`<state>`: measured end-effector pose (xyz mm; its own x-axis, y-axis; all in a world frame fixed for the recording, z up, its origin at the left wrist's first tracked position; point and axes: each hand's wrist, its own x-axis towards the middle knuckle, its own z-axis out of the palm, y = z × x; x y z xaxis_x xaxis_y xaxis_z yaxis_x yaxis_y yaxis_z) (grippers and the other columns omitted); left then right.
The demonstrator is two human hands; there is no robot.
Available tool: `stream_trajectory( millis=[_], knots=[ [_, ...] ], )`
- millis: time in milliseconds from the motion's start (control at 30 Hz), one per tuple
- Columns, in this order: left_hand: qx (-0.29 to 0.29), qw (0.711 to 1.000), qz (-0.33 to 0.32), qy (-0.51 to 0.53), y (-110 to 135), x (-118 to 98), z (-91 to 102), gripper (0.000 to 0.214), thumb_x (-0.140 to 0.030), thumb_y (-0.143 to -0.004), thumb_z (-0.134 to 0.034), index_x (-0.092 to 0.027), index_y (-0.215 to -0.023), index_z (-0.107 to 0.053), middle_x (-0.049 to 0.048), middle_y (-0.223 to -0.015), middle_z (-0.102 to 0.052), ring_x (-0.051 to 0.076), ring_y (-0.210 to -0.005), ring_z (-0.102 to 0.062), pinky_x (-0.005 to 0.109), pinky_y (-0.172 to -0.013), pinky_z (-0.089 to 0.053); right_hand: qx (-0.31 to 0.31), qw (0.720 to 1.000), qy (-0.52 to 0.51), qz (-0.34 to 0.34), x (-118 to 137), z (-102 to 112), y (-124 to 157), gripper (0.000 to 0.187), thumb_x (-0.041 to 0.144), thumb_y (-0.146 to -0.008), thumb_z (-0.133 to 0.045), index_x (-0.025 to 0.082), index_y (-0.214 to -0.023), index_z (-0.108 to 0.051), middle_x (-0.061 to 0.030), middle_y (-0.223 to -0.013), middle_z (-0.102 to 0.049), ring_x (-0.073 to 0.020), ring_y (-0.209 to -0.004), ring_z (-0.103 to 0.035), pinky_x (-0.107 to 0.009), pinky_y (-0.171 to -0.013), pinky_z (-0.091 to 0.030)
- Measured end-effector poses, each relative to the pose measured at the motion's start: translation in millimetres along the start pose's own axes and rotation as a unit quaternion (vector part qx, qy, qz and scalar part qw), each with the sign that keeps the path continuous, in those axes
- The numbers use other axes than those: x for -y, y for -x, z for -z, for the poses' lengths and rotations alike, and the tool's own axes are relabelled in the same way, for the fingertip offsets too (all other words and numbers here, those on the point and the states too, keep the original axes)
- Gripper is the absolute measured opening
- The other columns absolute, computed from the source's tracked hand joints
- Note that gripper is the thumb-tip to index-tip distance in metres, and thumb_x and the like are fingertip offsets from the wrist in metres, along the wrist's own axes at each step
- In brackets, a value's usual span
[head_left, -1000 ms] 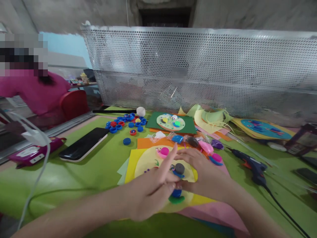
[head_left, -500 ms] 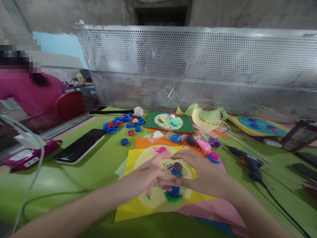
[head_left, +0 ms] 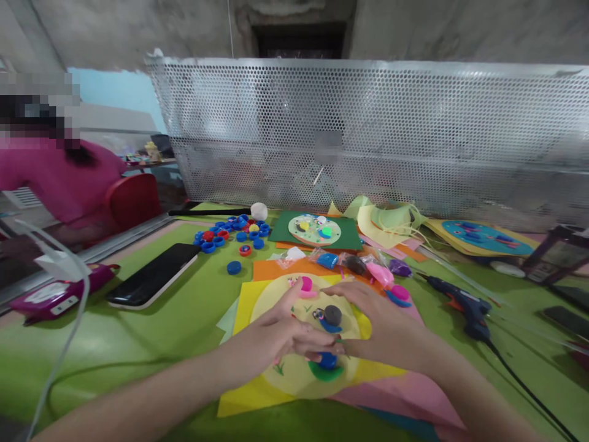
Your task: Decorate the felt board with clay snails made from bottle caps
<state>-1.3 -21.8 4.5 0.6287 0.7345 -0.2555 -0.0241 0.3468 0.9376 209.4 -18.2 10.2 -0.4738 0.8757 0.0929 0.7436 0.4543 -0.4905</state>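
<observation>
The cream paper circle (head_left: 299, 382) lay on a yellow sheet (head_left: 242, 399), beneath both hands. On it, a blue bottle cap (head_left: 327, 361) sat on a green clay crescent (head_left: 324, 372), just nearer the wearer than the fingers; a grey-capped snail (head_left: 332, 315) and a pink cap (head_left: 305, 284) lay farther up. The left hand (head_left: 283, 334) and right hand (head_left: 384, 322) met at their fingertips; whether either pinched something small there, I could not tell. The right thumb and forefinger arched wide apart. Beyond lay bagged clay, pink (head_left: 380, 273) and purple (head_left: 400, 267) included. A glue gun (head_left: 462, 304) rested rightward, a smartphone (head_left: 156, 276) leftward. Behind stood a perforated metal screen (head_left: 391, 123).
</observation>
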Motion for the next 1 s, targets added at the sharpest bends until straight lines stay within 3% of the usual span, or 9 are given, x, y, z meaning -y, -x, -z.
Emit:
stream_trajectory(
  millis=[133,367,533,733,833,1000],
  knots=[
    [0.009,0.998,0.007,0.057,0,0,-7.2,0.093,-0.017,-0.081,-0.056,-0.02,-0.144,0.013,0.0038,-0.092,-0.071,0.018,-0.093,-0.066,0.034,-0.09,-0.041,0.005,1.0,-0.017,0.022,4,-5,-3,0.065,0.036,-0.064,-0.07,0.023,-0.124,-0.048,-0.0068,-0.126,-0.052,-0.0232,-0.115,-0.046,-0.038,-0.094,-0.042],
    [-0.005,0.999,-0.01,0.044,1,2,-18.0,0.091,-0.01,-0.084,-0.051,-0.022,-0.142,0.018,-0.0089,-0.064,-0.06,0.009,-0.064,-0.057,0.026,-0.076,-0.04,0.009,0.999,-0.004,0.038,12,-16,-6,0.08,0.04,-0.061,-0.073,0.022,-0.132,-0.041,-0.0084,-0.128,-0.051,-0.0257,-0.118,-0.044,-0.041,-0.094,-0.04],
    [-0.01,0.999,-0.002,0.053,1,1,-11.1,0.098,-0.016,-0.081,-0.06,-0.022,-0.143,0.016,-0.0021,-0.079,-0.07,0.015,-0.086,-0.066,0.033,-0.088,-0.042,-0.008,0.999,0.05,0.017,4,-6,-3,0.072,0.034,-0.062,-0.069,0.018,-0.128,-0.046,-0.0111,-0.128,-0.052,-0.0278,-0.118,-0.046,-0.044,-0.096,-0.039],
    [-0.032,0.998,0.035,-0.045,8,-5,-9.5,0.097,-0.031,-0.081,-0.062,-0.023,-0.145,0.009,0.0028,-0.096,-0.071,0.022,-0.103,-0.062,0.041,-0.099,-0.035,-0.016,0.995,0.077,0.064,-4,-5,-4,0.073,0.033,-0.059,-0.069,0.02,-0.128,-0.046,-0.009,-0.126,-0.054,-0.0279,-0.118,-0.046,-0.043,-0.096,-0.04],
    [-0.02,0.996,0.01,-0.084,11,-5,-12.4,0.09,-0.027,-0.083,-0.055,-0.023,-0.144,0.012,0.0013,-0.097,-0.07,0.021,-0.107,-0.058,0.043,-0.103,-0.028,-0.012,0.994,0.075,0.084,-3,-9,-6,0.074,0.038,-0.06,-0.071,0.019,-0.127,-0.046,-0.0087,-0.124,-0.055,-0.0272,-0.116,-0.046,-0.042,-0.096,-0.039],
    [0.03,0.996,-0.018,-0.083,12,3,-15.1,0.086,-0.017,-0.083,-0.048,-0.023,-0.144,0.013,0.0018,-0.098,-0.068,0.021,-0.113,-0.053,0.041,-0.099,-0.032,-0.01,0.994,0.066,0.085,11,-10,-8,0.065,0.038,-0.059,-0.072,0.016,-0.117,-0.052,-0.0097,-0.118,-0.058,-0.0266,-0.111,-0.049,-0.041,-0.093,-0.04]
  ],
)
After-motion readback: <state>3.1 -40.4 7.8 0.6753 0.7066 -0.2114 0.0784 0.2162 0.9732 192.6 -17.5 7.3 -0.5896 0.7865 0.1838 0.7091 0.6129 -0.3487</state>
